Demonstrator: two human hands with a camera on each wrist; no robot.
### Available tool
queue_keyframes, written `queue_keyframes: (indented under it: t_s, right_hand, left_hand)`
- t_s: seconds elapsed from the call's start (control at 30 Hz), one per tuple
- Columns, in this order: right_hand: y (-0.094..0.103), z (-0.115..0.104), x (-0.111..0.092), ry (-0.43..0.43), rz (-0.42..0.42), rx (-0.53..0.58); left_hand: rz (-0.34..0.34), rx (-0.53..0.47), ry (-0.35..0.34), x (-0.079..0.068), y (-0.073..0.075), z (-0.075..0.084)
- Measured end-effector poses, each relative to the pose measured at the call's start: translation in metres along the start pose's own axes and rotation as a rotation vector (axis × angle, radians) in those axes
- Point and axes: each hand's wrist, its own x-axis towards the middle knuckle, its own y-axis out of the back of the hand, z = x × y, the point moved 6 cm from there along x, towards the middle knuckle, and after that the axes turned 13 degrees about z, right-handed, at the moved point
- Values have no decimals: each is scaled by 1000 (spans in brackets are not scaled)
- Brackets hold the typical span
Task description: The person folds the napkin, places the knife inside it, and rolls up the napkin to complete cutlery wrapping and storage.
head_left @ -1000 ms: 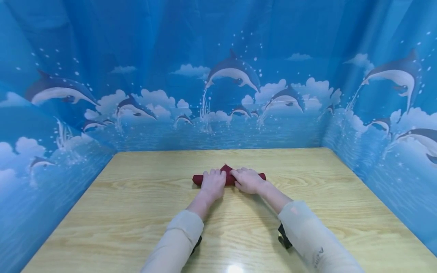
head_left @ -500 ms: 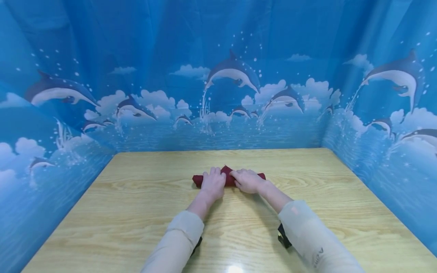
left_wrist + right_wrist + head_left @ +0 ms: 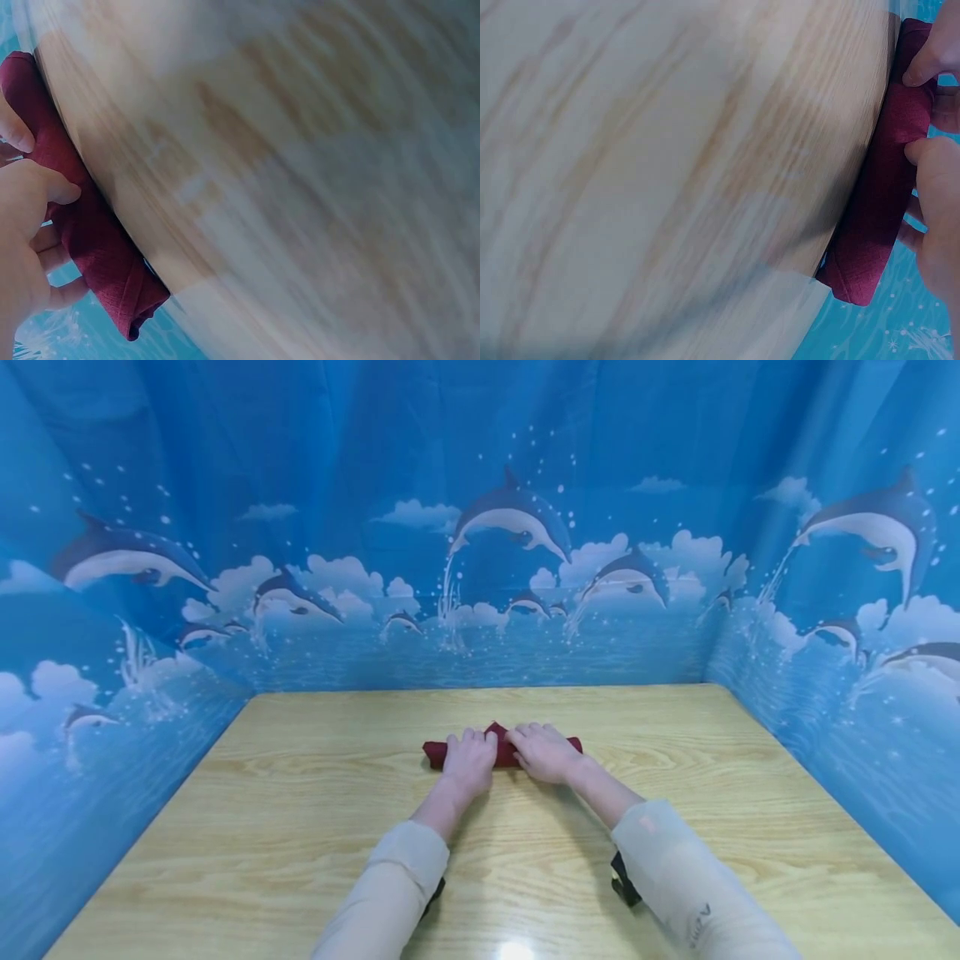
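A dark red cloth [image 3: 506, 757], rolled into a tube, lies crosswise on the wooden table, with a small pointed corner sticking up at its back. My left hand [image 3: 470, 762] grips the roll just left of its middle, and my right hand [image 3: 546, 753] grips it on the right. In the left wrist view the left thumb presses the near side of the cloth [image 3: 105, 255] while other fingers reach over the far side. The right wrist view has the right thumb on the cloth [image 3: 874, 202] in the same manner. The roll's underside is hidden.
A pale wood-grain table [image 3: 300, 827] extends around the roll on all sides. Blue curtains [image 3: 360, 460] printed with dolphins and clouds enclose its back and both sides. Dark devices [image 3: 624, 881] sit under the cream sleeves [image 3: 397, 877].
My right hand's fingers have lifted and shifted slightly on the roll. The cloth and left hand stay almost in place.
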Motion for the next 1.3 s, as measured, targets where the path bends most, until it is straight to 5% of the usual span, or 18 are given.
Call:
queue_keyframes:
  t_s: [0.17,0.53,0.93,1.13,1.3]
  right_hand:
    - [4,-2,0,79,54,-23]
    - [7,-15,-2,259,150,-281]
    - [-3,-17,1,190,107,-358]
    - [-4,-11,4,62,1,-277]
    - [-3,-9,4,31,-5,-227]
  left_hand:
    - [-19,-1,16,1,-1,-1]
    - [-27,-10,49,3,-1,-4]
    - [17,49,4,0,-2,-1]
    - [21,26,16,-2,-1,2]
    - [30,19,28,-2,1,1]
